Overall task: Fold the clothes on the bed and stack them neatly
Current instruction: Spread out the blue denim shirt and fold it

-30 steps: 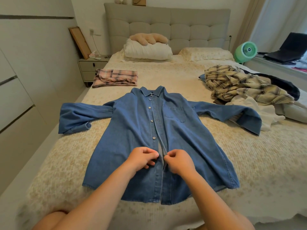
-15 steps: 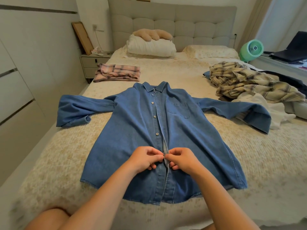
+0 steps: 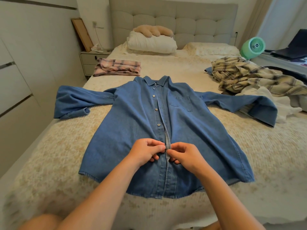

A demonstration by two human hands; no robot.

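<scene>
Both hands have closed together on the shirt (image 3: 132, 130) lying flat mid-bed (image 3: 49, 163); left hand (image 3: 146, 152) and right hand (image 3: 184, 155) pinch its front edges low, collar pointing away, equally near.

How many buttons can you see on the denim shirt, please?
4: near the collar, then three spaced down the placket. The hands may hide more.

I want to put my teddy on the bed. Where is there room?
Bare bedspread lies between the folded pink plaid garment and the plaid shirt pile, and also right of the denim shirt hem. The right side near the pile is crowded.
</scene>
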